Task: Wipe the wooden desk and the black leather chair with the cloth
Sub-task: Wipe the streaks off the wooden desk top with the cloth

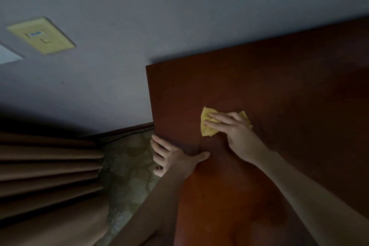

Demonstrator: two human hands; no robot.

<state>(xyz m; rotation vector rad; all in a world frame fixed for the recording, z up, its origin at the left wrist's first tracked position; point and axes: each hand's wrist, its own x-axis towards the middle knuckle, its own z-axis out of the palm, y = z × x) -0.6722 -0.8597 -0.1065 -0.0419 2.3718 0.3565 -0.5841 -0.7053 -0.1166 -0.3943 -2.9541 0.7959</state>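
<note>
The dark reddish wooden desk (279,86) fills the right half of the view, its left edge running down the middle. A crumpled yellow cloth (206,129) lies on the desk top near that edge. My right hand (233,130) lies flat on the cloth, fingers straight and pointing left, pressing it onto the wood. My left hand (171,156) grips the desk's left edge, thumb on top and fingers wrapped down over the side. The black leather chair is out of view.
A grey wall (179,6) stands behind the desk, with a yellowish wall plate (42,35) at upper left. Brown curtain folds (46,170) hang at lower left. Patterned green carpet (127,166) and a dark baseboard (123,131) lie beside the desk.
</note>
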